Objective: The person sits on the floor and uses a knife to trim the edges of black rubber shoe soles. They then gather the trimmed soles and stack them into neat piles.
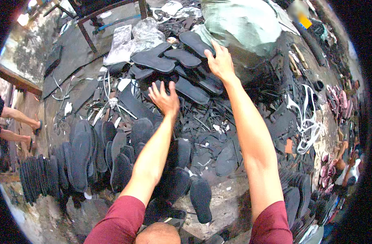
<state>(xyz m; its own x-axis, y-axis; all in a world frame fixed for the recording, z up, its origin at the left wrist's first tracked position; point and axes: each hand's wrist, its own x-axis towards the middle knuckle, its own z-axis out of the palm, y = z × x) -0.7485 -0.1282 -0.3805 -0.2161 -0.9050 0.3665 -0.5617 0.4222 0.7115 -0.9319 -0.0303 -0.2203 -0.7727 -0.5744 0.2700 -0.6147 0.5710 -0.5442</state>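
Both my arms, in maroon sleeves, reach forward over a heap of black shoe soles. My left hand is open with fingers spread, at the near side of the heap. Closest to it lies a long black sole; I cannot tell whether the fingertips touch anything. My right hand is farther out, its thumb and fingers apart at the end of another black sole. It seems to touch that sole's edge without closing round it. A wide black sole and a smaller one lie on top between the hands.
Rows of black soles stand on edge at the near left. A pale green sack bulges behind my right hand. White straps and black scraps litter the ground. Another person's legs show at the far left.
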